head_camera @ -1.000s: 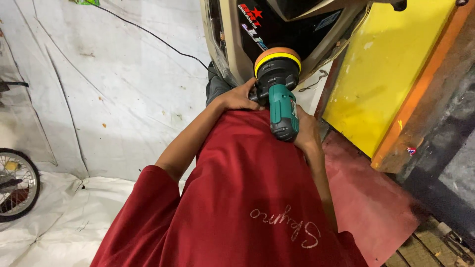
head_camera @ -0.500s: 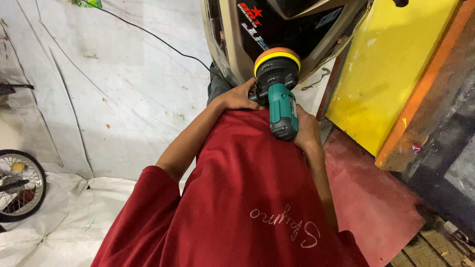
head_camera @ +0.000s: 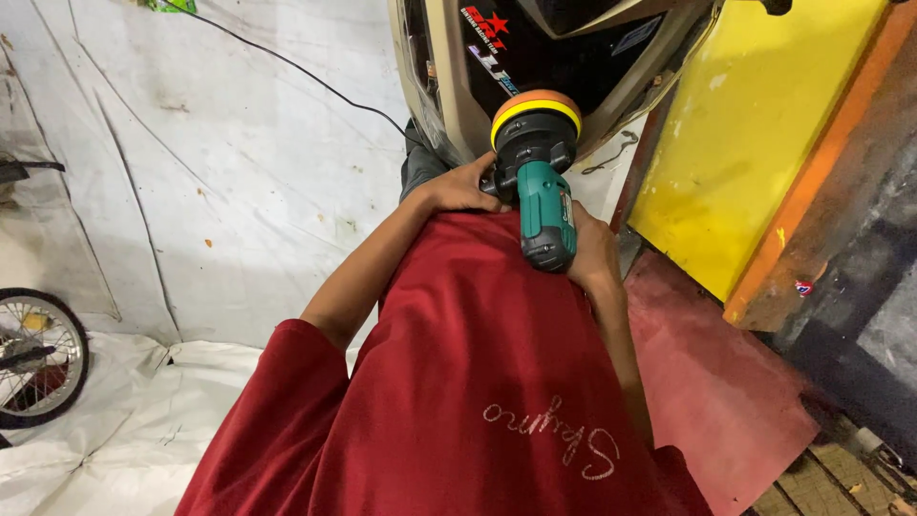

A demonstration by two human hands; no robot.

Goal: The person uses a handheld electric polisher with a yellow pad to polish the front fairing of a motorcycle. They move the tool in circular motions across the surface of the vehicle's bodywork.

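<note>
A: The left hand (head_camera: 465, 188) — what is it doing?

B: It grips the black head of the green polisher (head_camera: 541, 186), fingers wrapped around the side, just under the orange and yellow pad (head_camera: 536, 103).

A: And the polisher itself?

B: It sits between both hands, above the red shirt (head_camera: 478, 382), its pad pressed against the beige and black scooter panel (head_camera: 535, 48).

A: The right hand (head_camera: 594, 256)?

B: It closes around the green handle from behind — only its back shows.

A: Around them?

B: A spoked wheel (head_camera: 38, 354) far left on a white sheet (head_camera: 191, 191), a black cable (head_camera: 306, 76) across it, a yellow panel (head_camera: 755, 134) on the right, a red mat (head_camera: 726, 382) below it.
</note>
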